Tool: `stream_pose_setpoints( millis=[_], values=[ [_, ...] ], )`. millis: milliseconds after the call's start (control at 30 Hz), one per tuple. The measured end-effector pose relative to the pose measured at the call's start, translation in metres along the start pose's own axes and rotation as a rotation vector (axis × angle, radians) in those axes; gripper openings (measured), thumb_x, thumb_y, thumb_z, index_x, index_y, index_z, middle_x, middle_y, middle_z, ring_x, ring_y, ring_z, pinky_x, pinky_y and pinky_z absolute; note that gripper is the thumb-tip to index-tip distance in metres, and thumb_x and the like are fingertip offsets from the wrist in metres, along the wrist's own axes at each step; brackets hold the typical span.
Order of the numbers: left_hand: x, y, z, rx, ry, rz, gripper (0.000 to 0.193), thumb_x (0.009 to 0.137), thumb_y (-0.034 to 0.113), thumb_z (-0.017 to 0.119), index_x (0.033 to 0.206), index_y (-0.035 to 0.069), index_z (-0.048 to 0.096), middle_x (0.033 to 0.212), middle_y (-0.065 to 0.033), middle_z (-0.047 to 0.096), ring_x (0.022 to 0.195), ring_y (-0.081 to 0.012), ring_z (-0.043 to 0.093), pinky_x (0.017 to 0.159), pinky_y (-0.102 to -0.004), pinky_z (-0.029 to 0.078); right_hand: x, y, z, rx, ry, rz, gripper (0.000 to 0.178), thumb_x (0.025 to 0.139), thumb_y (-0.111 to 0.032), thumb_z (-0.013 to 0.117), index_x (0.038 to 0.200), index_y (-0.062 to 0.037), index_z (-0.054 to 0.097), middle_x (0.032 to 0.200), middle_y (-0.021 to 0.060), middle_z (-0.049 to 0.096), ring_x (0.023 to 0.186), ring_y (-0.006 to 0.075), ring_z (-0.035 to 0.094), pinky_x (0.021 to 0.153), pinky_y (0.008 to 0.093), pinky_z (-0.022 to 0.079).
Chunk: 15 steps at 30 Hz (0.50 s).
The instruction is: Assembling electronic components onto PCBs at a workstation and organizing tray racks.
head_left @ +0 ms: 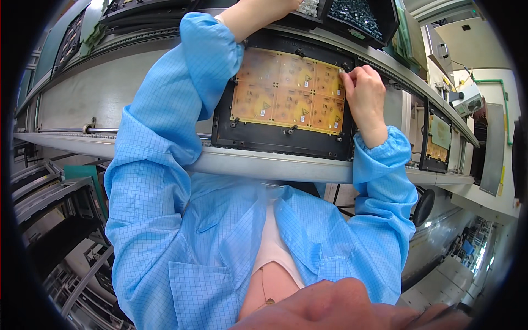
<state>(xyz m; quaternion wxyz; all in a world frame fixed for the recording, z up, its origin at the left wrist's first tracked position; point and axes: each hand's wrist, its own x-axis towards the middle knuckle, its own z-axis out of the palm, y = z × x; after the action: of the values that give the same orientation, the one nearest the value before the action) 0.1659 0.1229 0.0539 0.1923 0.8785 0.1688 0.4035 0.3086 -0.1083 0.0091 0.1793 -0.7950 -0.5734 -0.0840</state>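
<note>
A yellow circuit board panel (292, 91), split into several smaller boards with printed symbols and pale labels, lies in a black carrier frame (247, 137) in front of me. At the panel's upper right corner my right hand (366, 93) is closed in a pinch. A small pale bit shows at its fingertips, too small to name. My left hand (267, 8) reaches across the far side of the carrier to a black bin of small whitish parts (309, 7). Its fingers are mostly cut off by the picture's upper edge. Several black knobs (290, 131) line the panel's rim.
Beside the whitish parts stands a black bin of small dark, shiny parts (356, 19). The carrier rests on a conveyor with metal rails (275, 165). Another carrier with a board (437, 140) sits further right. Black racks (55, 220) stand at the lower left.
</note>
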Motion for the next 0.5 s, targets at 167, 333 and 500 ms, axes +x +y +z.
stream_pose_setpoints(
  millis=[167, 333, 500],
  values=[
    [-0.018, 0.023, -0.025, -0.299, -0.095, -0.211, 0.008, 0.082, 0.012, 0.067, 0.086, 0.004, 0.066, 0.076, -0.0163, 0.065, 0.076, -0.0365, 0.065, 0.069, -0.0455, 0.052, -0.006, -0.002, -0.003, -0.047, 0.051, -0.103, 0.022, 0.088, -0.02, 0.07, 0.079, -0.0004, 0.068, 0.077, 0.0131, 0.06, 0.074, 0.0322, 0.061, 0.069, 0.0408, 0.049],
    [-0.054, 0.009, -0.013, -0.422, -0.286, -0.283, 0.014, 0.087, 0.013, 0.071, 0.098, 0.003, 0.074, 0.08, -0.0057, 0.072, 0.074, -0.0094, 0.067, 0.069, -0.0245, 0.054, 0.055, 0.022, -0.009, 0.11, 0.235, -0.192, 0.015, 0.091, -0.017, 0.065, 0.09, -0.003, 0.07, 0.086, 0.0133, 0.066, 0.079, 0.0323, 0.063, 0.071, 0.0401, 0.05],
    [-0.06, 0.046, -0.011, -0.594, -0.458, -0.485, 0.008, 0.087, 0.004, 0.069, 0.093, -0.001, 0.07, 0.076, -0.0032, 0.068, 0.067, -0.0076, 0.063, 0.063, -0.0231, 0.052, 0.141, 0.063, 0.032, -0.117, 0.24, -0.337, 0.019, 0.089, -0.011, 0.063, 0.106, -0.0055, 0.07, 0.101, 0.0168, 0.068, 0.099, 0.0343, 0.064, 0.087, 0.0417, 0.052]
  ],
)
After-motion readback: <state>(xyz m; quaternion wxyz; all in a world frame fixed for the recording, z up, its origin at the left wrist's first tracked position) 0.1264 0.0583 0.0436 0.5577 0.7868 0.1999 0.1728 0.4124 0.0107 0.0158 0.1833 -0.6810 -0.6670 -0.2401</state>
